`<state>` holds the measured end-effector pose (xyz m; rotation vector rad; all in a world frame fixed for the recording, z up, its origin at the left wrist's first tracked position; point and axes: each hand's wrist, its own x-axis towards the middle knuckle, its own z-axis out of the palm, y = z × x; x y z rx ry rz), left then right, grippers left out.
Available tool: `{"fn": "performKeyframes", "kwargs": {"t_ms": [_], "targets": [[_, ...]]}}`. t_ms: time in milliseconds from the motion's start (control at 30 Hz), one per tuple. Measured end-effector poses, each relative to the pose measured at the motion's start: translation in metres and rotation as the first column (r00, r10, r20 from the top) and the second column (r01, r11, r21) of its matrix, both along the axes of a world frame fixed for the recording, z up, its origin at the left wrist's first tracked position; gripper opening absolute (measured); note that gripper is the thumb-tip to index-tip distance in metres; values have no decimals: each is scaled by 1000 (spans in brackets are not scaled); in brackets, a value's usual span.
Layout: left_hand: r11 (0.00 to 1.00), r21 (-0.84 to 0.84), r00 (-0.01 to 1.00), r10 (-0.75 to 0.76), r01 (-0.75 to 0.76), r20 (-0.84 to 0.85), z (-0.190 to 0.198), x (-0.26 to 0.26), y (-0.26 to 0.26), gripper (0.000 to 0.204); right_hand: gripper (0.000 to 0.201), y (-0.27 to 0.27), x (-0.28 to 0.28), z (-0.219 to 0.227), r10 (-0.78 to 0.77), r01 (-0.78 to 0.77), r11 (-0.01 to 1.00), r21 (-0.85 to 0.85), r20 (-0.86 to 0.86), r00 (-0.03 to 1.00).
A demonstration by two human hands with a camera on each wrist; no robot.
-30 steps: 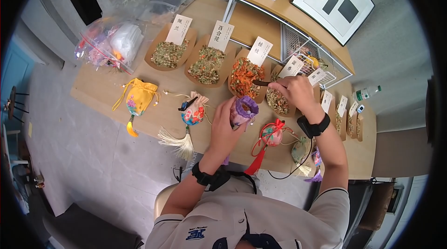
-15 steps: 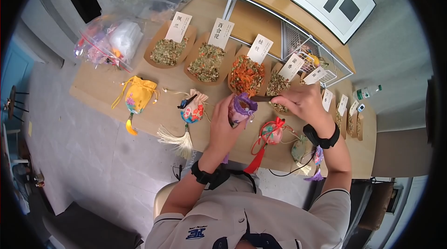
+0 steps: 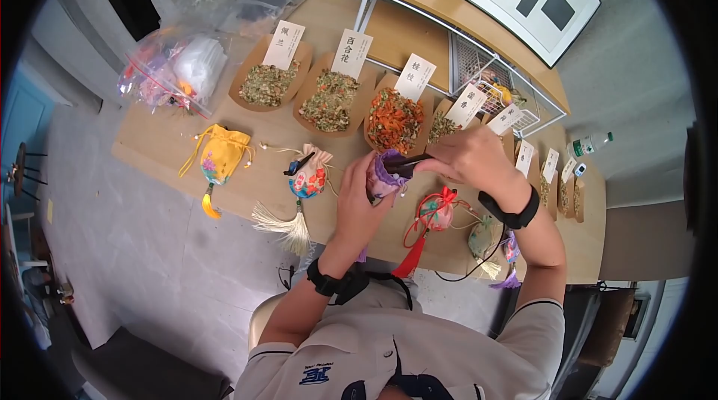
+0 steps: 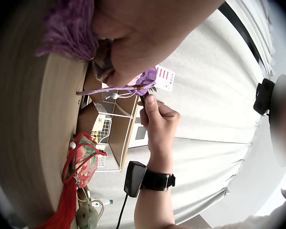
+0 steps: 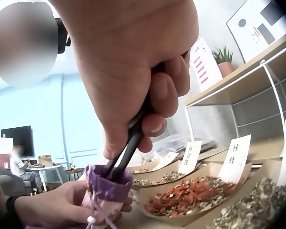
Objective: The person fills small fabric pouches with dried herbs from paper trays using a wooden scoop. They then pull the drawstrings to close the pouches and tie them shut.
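My left hand (image 3: 354,198) grips a small purple drawstring pouch (image 3: 383,185), its gathered mouth held open and upward. A purple tassel (image 4: 71,31) hangs under that hand in the left wrist view. My right hand (image 3: 479,159) holds slim dark tongs (image 5: 129,150), fingers curled round the handle. Their two dark arms point down into the pouch's mouth, and the tips are hidden inside it. Just beyond the pouch lies a paper tray (image 3: 368,125) of orange and green dried herbs (image 3: 396,120).
More herb trays with labels (image 3: 351,54) line the table's back. A yellow pouch (image 3: 224,152), a cream tasselled pouch (image 3: 310,172) and a red-corded pouch (image 3: 435,211) lie along the front. Plastic bags (image 3: 176,71) sit at the left, a shelf (image 3: 415,7) behind and a bottle (image 3: 589,146) right.
My right hand has moved left and down from above the herb trays, bringing the tongs into the pouch's mouth. My left hand and the pouch have barely moved.
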<state>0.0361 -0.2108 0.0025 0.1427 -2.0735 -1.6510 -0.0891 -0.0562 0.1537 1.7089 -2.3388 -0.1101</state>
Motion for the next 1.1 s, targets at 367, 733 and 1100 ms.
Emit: {"fn": "performKeyframes", "kwargs": {"t_ms": [367,733,1100], "targets": [[1000,20,1000,18,-19,18,0,0,-1,71,36,18,-38,-28,-237,241,968,-71,56,970],[1000,10,1000,5,-6,22,2,0,-2,72,38,15,-34,-50,-271,271,961,48,-6,962],[1000,21,1000,7,-7,26,1,-1,-1,71,39,20,-33,-59,-286,287,956,62,-30,958]]}}
